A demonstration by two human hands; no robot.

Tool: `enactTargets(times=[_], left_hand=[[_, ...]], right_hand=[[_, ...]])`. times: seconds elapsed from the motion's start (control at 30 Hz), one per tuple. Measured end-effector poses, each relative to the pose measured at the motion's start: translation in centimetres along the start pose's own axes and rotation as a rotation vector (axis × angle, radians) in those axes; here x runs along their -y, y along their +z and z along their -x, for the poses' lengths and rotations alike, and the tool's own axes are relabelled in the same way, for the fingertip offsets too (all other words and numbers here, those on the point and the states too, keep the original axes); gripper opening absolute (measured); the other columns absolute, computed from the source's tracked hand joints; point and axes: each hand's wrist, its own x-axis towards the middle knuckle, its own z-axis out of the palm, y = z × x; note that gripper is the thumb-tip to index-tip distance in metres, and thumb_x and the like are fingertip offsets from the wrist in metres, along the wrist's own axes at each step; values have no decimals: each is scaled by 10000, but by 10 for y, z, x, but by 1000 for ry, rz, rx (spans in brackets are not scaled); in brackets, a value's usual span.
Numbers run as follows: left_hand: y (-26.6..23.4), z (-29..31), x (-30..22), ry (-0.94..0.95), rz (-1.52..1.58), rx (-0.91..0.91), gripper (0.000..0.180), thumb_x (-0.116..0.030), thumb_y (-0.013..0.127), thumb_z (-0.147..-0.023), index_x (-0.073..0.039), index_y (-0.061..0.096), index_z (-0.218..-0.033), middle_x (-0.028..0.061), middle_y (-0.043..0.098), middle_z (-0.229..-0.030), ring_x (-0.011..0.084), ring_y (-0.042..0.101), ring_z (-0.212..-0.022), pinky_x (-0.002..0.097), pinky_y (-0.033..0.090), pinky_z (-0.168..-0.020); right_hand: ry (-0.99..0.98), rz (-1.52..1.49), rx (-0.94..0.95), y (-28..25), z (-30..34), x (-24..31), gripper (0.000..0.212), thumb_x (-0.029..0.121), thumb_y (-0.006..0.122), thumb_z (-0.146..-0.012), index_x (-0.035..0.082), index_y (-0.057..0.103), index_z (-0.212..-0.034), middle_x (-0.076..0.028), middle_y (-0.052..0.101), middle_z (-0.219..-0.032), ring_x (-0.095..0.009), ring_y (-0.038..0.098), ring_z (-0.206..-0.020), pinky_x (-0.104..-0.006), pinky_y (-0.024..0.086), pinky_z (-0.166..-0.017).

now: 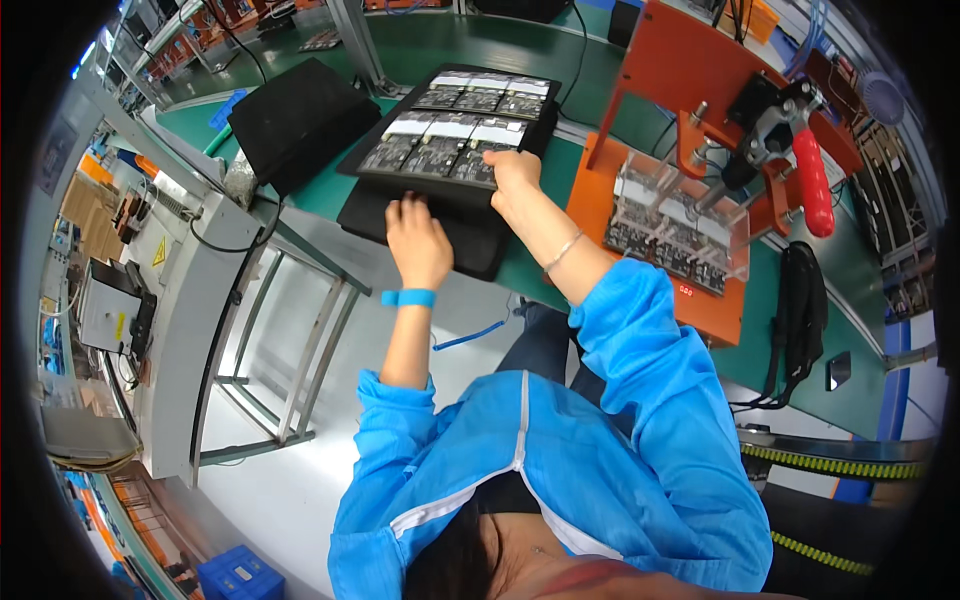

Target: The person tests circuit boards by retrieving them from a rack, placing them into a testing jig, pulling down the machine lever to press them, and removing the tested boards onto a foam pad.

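Observation:
A black tray (405, 181) carries two rows of circuit boards (432, 150) with white strips across them. My right hand (516, 178) is closed on its near right corner, thumb on top beside a board. Under it lies another flat black tray or pad (462, 240), which juts out toward me. My left hand (418, 240) is over this lower piece, fingers stretched and a little apart. Its fingertips are close to the upper tray's front edge; whether they touch it is hard to see. A blue band circles my left wrist.
On the right, an orange fixture (590, 205) with a red-handled clamp (812, 185) has boards under a clear plate. A black panel (300, 125) leans at the left on the green bench (330, 198). A black strap bundle (797, 310) and small dark object (839, 371) lie right.

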Motion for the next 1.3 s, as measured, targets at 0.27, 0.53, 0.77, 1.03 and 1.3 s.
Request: enactTargets(times=[0.27,0.53,0.77,1.03,1.3], left_hand=[[-20,2,-25,-142,47,105,359,-95,471,-810,-55,500,-1166,99,440,-1312,305,363,-1225,432,293,-973],[-11,-7,-46,-110,87,136,370,-88,479,-793,-45,501,-1159,99,434,-1302,311,359,-1214,435,283,-970],[-17,2,-26,-131,37,133,381,-86,482,-790,-54,501,-1169,100,441,-1296,314,366,-1211,437,284,-971],[0,-6,13,90,-158,91,270,-146,494,-807,-23,563,-1038,136,587,-1017,255,562,-926,357,437,-781],[-2,1,7,104,159,-36,365,-177,522,-819,35,549,-1115,200,552,-1139,343,510,-1060,413,388,-920]], right_hand=[[36,-221,-568,74,-140,40,341,67,530,-845,-10,379,-1141,-237,532,-1134,-354,563,-1020,-404,499,-850],[-44,294,228,75,-293,68,356,19,398,-892,-39,383,-1243,-187,426,-1249,-297,452,-1150,-424,355,-992],[-138,127,429,110,-141,34,99,12,442,-822,99,484,-798,-45,486,-636,-139,455,-478,-253,314,-383],[-639,265,975,-52,176,49,313,35,550,-824,26,478,-1129,-83,544,-1017,-154,562,-869,-284,461,-762],[-1077,962,-1275,-467,279,30,312,-95,484,-713,-18,495,-1016,-143,523,-1018,-243,540,-896,-332,442,-767]])
